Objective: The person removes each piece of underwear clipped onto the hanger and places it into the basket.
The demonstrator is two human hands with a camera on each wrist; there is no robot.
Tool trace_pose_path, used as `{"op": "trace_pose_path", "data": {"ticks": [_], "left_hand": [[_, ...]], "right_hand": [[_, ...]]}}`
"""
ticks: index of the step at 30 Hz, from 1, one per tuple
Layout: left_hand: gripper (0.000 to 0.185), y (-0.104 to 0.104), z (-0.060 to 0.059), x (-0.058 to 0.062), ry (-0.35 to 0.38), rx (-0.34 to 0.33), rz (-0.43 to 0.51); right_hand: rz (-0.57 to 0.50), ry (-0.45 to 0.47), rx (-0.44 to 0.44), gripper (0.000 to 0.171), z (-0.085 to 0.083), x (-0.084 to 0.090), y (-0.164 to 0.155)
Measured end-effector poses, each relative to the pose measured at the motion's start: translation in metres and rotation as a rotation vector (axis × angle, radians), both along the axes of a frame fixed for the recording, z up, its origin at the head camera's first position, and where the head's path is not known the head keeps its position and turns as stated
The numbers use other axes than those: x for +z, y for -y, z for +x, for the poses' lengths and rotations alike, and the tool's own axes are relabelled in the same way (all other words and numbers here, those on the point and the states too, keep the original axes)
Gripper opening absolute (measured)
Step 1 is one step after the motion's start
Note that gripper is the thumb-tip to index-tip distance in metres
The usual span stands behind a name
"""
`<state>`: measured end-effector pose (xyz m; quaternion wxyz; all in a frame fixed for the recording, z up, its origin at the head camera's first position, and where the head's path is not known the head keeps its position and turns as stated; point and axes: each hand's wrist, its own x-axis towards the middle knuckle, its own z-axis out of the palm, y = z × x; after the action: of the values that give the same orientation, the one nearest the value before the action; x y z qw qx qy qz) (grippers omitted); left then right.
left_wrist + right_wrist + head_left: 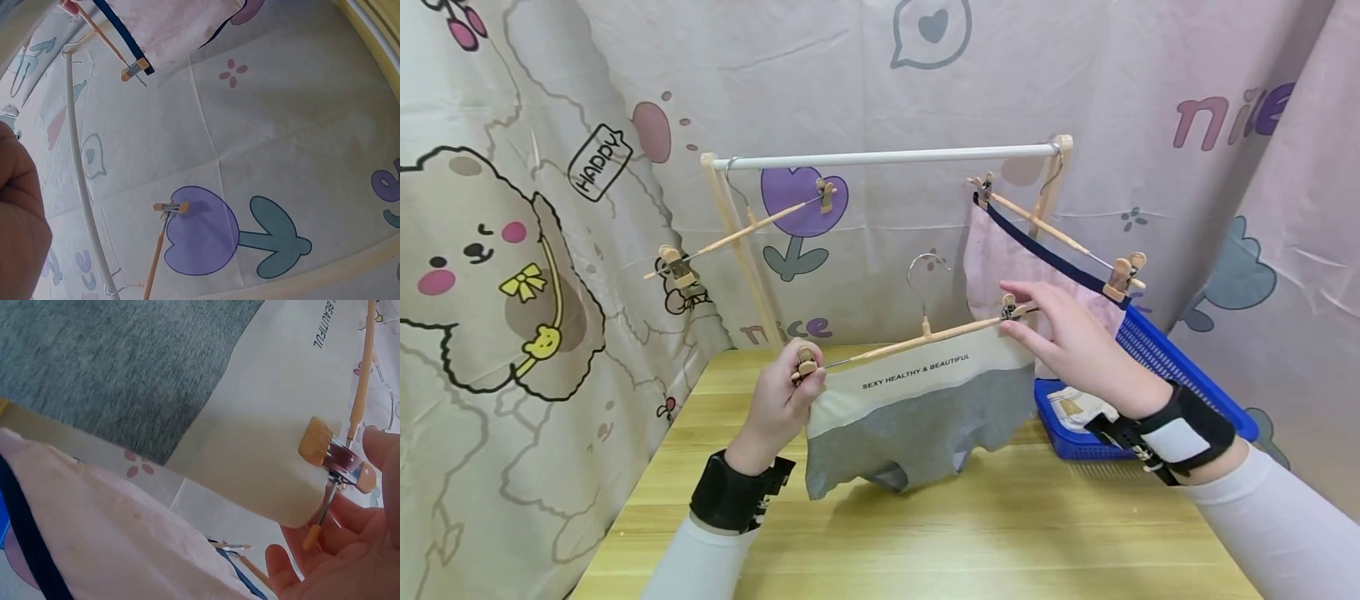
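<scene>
Grey-and-cream boxer briefs [917, 421] with black lettering on the waistband hang from a wooden clip hanger [927, 336] held in front of the rack. At the hanger's left end, my left hand [778, 400] pinches the clip [806, 362] and waistband corner between thumb and fingers. My right hand [1078, 350] is at the other end, its fingers spread around the right clip [331, 453]. That clip bites the waistband, and the right fingertips lie behind the hanger's end. Only a curled edge of the left hand [22, 219] shows in the left wrist view.
A rack with a white rail [880, 157] stands behind. From it hang a bare clip hanger [752, 225] at left and pink underwear [1000, 258] with a navy band at right. A blue basket [1187, 367] holding white cloth stands at right on the wooden table [925, 550].
</scene>
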<state>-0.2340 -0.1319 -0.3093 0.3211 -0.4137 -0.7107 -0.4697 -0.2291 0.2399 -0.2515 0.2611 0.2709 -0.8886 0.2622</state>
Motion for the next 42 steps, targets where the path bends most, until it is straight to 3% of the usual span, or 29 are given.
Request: {"op": "trace_pose_path", "data": {"ticks": [9, 15, 18, 22, 25, 32, 39, 42], "left_hand": [[0.052, 0.0, -0.002, 0.006, -0.026, 0.008, -0.012], [0.055, 0.004, -0.003, 0.008, -0.028, 0.039, -0.021], [0.047, 0.005, 0.0, 0.008, 0.043, 0.03, -0.022], [0.018, 0.005, 0.009, 0.012, 0.191, 0.039, 0.011], [0.006, 0.003, 0.017, 0.017, 0.278, 0.073, 0.037], [0.012, -0.001, 0.027, 0.022, 0.429, 0.179, 0.066], [0.023, -0.008, 0.028, 0.021, 0.48, 0.311, 0.047], [0.034, -0.012, 0.029, 0.019, 0.438, 0.395, 0.029]], "right_hand": [[-0.061, 0.021, -0.018, 0.018, 0.006, 0.001, 0.001], [-0.099, 0.021, -0.003, 0.011, 0.008, 0.0, -0.001], [-0.102, -0.001, -0.008, 0.011, 0.01, 0.0, -0.001], [-0.12, -0.044, -0.003, 0.013, 0.013, -0.001, -0.002], [-0.148, -0.045, 0.0, 0.014, 0.016, -0.001, -0.003], [-0.179, -0.049, -0.006, 0.015, 0.021, -0.002, -0.001], [-0.183, -0.103, -0.008, 0.02, 0.025, -0.003, 0.0], [-0.177, -0.128, -0.021, 0.022, 0.027, -0.004, 0.0]]}}
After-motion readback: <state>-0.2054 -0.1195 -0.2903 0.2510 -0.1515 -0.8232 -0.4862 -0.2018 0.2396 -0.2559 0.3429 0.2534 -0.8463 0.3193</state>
